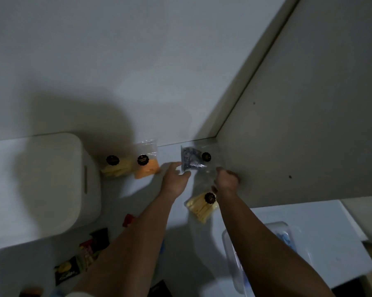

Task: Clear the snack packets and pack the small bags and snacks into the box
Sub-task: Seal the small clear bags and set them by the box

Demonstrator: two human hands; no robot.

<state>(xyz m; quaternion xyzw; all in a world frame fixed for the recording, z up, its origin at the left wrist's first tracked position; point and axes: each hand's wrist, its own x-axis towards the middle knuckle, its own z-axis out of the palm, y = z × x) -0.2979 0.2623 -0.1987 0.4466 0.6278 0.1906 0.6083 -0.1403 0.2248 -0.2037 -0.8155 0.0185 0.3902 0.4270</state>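
Clear film, thin and limp, makes up the dark bag (191, 160) that both hands reach for at the back of the white counter (138, 202), where the counter meets the wall. The left hand (175, 179) has its fingers stretched out and relaxed, fingertips just touching the dark bag's near left edge, gripping nothing. The right hand (226, 179) is curled at the bag's right side; motion blur hides whether it pinches the film or holds nothing.

Judged from its look, the dark bag is light, soft and slippery, with loose contents that will shift. The empty flap of film near the black sticker (206, 156) looks the safest place to pinch, rather than the filled part.

Left of the dark bag stand an orange bag (147, 168) and, further left, a yellow bag (116, 167), both near the wall. A second yellow bag (203, 205) lies nearer than the dark bag, just beside the right wrist. Well left of the dark bag sits a white box (58, 185), lid down. Snack packets (91, 251) lie scattered nearer and to the left, below the left forearm. A clear tray (287, 234) sits nearer and to the right, partly hidden by the right forearm.
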